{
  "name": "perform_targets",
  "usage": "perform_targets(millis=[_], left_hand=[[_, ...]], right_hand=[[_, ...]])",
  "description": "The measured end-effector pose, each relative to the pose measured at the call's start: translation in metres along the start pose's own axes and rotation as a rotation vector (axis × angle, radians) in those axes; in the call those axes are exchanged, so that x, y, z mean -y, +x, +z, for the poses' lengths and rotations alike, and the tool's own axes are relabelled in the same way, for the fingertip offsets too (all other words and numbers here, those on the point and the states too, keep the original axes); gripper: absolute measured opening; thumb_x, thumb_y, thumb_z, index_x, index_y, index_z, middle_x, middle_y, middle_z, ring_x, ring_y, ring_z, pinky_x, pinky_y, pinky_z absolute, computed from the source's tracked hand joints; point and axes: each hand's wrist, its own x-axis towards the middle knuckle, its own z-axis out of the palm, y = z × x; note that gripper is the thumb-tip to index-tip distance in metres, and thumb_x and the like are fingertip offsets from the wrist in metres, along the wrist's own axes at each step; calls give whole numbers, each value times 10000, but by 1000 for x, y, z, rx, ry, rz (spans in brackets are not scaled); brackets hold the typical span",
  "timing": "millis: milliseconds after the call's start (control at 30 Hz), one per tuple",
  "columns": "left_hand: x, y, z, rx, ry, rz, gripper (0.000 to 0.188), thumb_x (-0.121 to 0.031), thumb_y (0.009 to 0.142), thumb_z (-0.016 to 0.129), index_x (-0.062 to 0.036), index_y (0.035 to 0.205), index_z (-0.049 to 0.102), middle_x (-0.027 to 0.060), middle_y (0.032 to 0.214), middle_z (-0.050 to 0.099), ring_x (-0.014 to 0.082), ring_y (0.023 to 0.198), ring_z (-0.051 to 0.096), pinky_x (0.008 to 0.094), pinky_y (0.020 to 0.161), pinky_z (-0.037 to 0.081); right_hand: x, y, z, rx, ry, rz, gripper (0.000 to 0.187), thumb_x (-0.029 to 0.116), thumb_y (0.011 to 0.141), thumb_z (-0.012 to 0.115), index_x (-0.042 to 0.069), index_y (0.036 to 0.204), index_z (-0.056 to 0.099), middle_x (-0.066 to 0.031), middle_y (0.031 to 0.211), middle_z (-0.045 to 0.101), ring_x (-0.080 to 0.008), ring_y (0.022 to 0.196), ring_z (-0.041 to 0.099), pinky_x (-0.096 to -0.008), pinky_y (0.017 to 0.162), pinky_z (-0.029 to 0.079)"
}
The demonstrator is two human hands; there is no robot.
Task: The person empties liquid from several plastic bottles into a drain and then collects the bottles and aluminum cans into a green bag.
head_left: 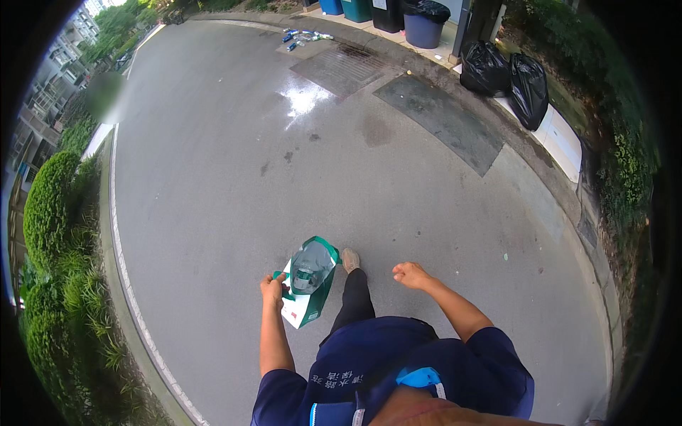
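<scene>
My left hand (273, 287) is closed on the green handle edge of a white and green carrier bag (307, 304). The bag hangs beside my leg with its mouth gaping upward. Inside it shows a grey lining and something greenish at the bottom that I cannot make out. My right hand (410, 275) hangs out to the right above the road, its fingers curled in loosely. Whether anything small is within those fingers cannot be seen. One beige shoe (351, 260) is on the asphalt just right of the bag.
Several blue and white pieces of litter (302, 35) lie on the far road. Beyond them stand bins, one a blue-grey tub (425, 25) with a black liner. Two full black rubbish bags (528, 91) rest by the right kerb. Hedges (53, 206) line the left kerb.
</scene>
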Motion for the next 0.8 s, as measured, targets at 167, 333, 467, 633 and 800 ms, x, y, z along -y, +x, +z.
perform_targets(millis=[167,333,467,633,800], left_hand=[[-44,142,42,-82,-222,-186,87,-15,791,576,37,751,518,75,592,443,178,455,450,341,434,465],[-143,237,99,4,-462,-237,185,-80,850,526,69,958,543,3,540,329,130,473,386,332,450,420],[-255,326,195,252,-411,-170,282,-137,873,563,33,1095,524,-12,561,375,114,472,411,298,443,425],[-359,405,285,205,220,18,283,-151,829,624,31,1042,580,38,603,525,122,457,482,277,445,419],[-453,466,336,6,747,656,519,-202,759,654,-71,1233,487,193,705,624,320,621,620,396,629,498]], right_hand=[[-33,141,-46,-55,-111,53,250,244,769,585,50,917,640,-139,903,657,-297,889,620,-384,800,484],[-103,184,-107,209,-523,90,151,188,756,599,54,797,655,-113,772,664,-193,646,654,-319,647,524],[-135,289,-196,205,-109,436,126,180,769,591,71,796,649,-41,737,657,-145,623,640,-321,542,511],[-4,486,-302,-170,211,324,112,150,759,597,58,794,653,-65,693,659,-157,598,633,-275,555,503],[273,673,-391,-3,200,-301,178,158,826,590,7,918,614,-50,750,640,-114,686,608,-264,644,487]])
